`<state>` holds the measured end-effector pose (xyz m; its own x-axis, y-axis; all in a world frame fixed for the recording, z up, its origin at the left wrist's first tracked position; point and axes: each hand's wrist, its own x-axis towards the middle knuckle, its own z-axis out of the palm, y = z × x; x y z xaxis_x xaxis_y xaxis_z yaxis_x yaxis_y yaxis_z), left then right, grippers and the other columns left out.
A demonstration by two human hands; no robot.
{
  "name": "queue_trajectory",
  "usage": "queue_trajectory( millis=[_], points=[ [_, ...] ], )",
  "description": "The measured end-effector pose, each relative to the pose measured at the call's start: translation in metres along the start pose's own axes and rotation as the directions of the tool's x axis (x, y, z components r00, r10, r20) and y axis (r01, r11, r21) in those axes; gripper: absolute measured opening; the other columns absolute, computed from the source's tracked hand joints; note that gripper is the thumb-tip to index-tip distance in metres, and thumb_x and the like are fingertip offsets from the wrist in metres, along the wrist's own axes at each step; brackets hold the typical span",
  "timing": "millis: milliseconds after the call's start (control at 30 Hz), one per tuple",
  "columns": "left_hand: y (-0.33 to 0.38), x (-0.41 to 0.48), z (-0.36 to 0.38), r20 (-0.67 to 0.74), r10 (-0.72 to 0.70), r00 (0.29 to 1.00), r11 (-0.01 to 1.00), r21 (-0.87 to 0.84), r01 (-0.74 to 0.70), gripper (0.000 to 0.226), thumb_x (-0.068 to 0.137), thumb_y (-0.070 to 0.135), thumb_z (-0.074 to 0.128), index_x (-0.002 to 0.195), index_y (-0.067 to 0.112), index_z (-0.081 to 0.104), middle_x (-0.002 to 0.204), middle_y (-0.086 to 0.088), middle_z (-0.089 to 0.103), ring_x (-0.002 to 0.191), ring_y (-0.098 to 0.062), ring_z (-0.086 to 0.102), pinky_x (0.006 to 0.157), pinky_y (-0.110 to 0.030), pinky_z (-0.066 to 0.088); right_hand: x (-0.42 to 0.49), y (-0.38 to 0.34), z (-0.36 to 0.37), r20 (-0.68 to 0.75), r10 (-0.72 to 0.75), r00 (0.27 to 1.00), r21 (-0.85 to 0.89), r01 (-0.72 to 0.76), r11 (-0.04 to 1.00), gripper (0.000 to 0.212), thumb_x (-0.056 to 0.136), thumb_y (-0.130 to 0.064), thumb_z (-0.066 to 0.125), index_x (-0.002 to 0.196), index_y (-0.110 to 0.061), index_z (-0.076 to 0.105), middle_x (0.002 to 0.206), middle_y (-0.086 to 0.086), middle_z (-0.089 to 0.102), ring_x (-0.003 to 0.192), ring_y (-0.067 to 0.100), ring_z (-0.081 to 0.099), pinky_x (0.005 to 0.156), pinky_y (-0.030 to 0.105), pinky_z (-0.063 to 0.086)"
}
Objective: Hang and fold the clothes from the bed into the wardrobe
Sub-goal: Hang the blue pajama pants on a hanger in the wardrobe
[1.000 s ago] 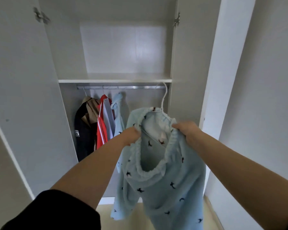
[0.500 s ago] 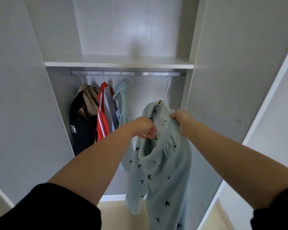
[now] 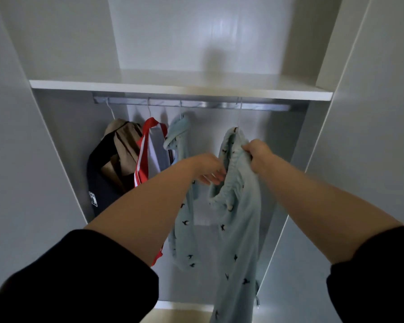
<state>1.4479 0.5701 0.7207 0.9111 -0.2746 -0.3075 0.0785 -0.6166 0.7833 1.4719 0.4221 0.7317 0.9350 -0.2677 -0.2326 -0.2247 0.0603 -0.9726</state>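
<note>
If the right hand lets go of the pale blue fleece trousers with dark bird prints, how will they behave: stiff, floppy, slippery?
Probably floppy: the pale blue fleece trousers sag in loose folds below the right hand. Likely light, since a thin wire hanger on the metal rail carries them. The bunched waistband might slip off.

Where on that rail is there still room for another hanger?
The rail is bare between the blue top and the blue trousers gripped by the right hand, and from the trousers to the right wall. The left end is crowded with a tan jacket and red top.
</note>
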Motion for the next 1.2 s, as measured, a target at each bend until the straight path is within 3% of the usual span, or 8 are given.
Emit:
queue_trajectory(
  millis=[133, 233, 533, 600, 733, 900, 1033, 1200],
  points=[
    [-0.006, 0.038, -0.016, 0.04, 0.057, 0.998, 0.998, -0.029, -0.056, 0.03, 0.095, 0.043, 0.05, 0.095, 0.017, 0.064, 0.092, 0.002, 0.068, 0.083, -0.008, 0.065, 0.078, -0.028, 0.052, 0.039, -0.008, 0.016, -0.011, -0.024, 1.0, -0.029, 0.024, 0.999, 0.031, 0.093, 0.0, 0.046, 0.121, 0.006, 0.054, 0.119, 0.02, 0.059, 0.095, 0.028, 0.056, 0.083, 0.037, 0.048],
    [-0.007, 0.068, -0.028, 0.018, 0.119, 0.993, 0.993, 0.013, -0.119, 0.04, 0.087, 0.057, 0.056, 0.098, 0.02, 0.065, 0.091, 0.008, 0.069, 0.086, -0.006, 0.064, 0.076, -0.025, 0.052, 0.07, -0.009, 0.029, -0.002, -0.055, 0.998, -0.042, 0.055, 0.998, 0.034, 0.092, 0.001, 0.048, 0.125, 0.007, 0.053, 0.122, 0.022, 0.059, 0.104, 0.032, 0.058, 0.094, 0.041, 0.049],
    [-0.036, 0.171, -0.057, -0.055, 0.179, 0.982, 0.976, 0.133, -0.17, 0.037, 0.077, 0.055, 0.068, 0.081, 0.018, 0.067, 0.086, 0.002, 0.07, 0.082, -0.013, 0.067, 0.075, -0.03, 0.056, 0.151, -0.015, 0.088, 0.002, -0.097, 0.995, -0.05, 0.097, 0.994, 0.013, 0.092, -0.004, 0.054, 0.098, 0.007, 0.059, 0.099, 0.018, 0.061, 0.094, 0.029, 0.058, 0.095, 0.041, 0.049],
    [-0.046, 0.187, -0.067, -0.06, 0.185, 0.981, 0.975, 0.137, -0.176, 0.034, 0.079, 0.053, 0.068, 0.075, 0.019, 0.066, 0.081, 0.002, 0.071, 0.083, -0.015, 0.068, 0.078, -0.031, 0.057, 0.165, -0.02, 0.105, -0.002, -0.107, 0.994, -0.071, 0.107, 0.992, 0.028, 0.094, -0.009, 0.055, 0.113, 0.011, 0.056, 0.108, 0.02, 0.06, 0.1, 0.031, 0.058, 0.097, 0.043, 0.048],
    [-0.062, 0.209, -0.085, -0.059, 0.187, 0.981, 0.978, 0.105, -0.18, 0.028, 0.082, 0.047, 0.067, 0.076, 0.02, 0.066, 0.075, 0.005, 0.069, 0.071, -0.009, 0.067, 0.061, -0.021, 0.054, 0.182, -0.02, 0.131, 0.005, -0.082, 0.997, -0.133, 0.082, 0.988, 0.039, 0.094, -0.009, 0.051, 0.13, 0.006, 0.048, 0.129, 0.022, 0.054, 0.116, 0.034, 0.055, 0.097, 0.04, 0.048],
    [-0.082, 0.222, -0.087, 0.025, 0.112, 0.993, 0.99, 0.088, -0.114, 0.01, 0.084, 0.027, 0.066, 0.082, 0.017, 0.067, 0.073, 0.007, 0.07, 0.075, -0.008, 0.068, 0.074, -0.026, 0.055, 0.192, 0.012, 0.142, -0.008, -0.003, 1.0, -0.166, 0.002, 0.986, 0.04, 0.091, -0.005, 0.056, 0.127, 0.009, 0.048, 0.121, 0.022, 0.058, 0.1, 0.031, 0.059, 0.08, 0.032, 0.05],
    [-0.089, 0.219, -0.08, 0.05, 0.052, 0.997, 0.997, 0.058, -0.055, 0.014, 0.086, 0.024, 0.058, 0.083, 0.015, 0.068, 0.076, 0.004, 0.071, 0.079, -0.012, 0.069, 0.077, -0.03, 0.056, 0.19, 0.025, 0.144, 0.027, 0.047, 0.999, -0.134, -0.043, 0.99, 0.034, 0.091, -0.008, 0.057, 0.119, 0.01, 0.053, 0.117, 0.023, 0.061, 0.103, 0.034, 0.062, 0.091, 0.04, 0.052],
    [-0.088, 0.202, -0.073, -0.009, 0.016, 1.0, 1.0, 0.006, -0.016, 0.019, 0.089, 0.031, 0.057, 0.081, 0.016, 0.066, 0.069, 0.006, 0.07, 0.067, -0.008, 0.068, 0.058, -0.023, 0.05, 0.174, 0.023, 0.136, 0.086, 0.099, 0.991, -0.113, -0.089, 0.99, 0.03, 0.093, -0.011, 0.056, 0.119, 0.004, 0.053, 0.113, 0.018, 0.06, 0.105, 0.031, 0.059, 0.092, 0.038, 0.051]
  ],
)
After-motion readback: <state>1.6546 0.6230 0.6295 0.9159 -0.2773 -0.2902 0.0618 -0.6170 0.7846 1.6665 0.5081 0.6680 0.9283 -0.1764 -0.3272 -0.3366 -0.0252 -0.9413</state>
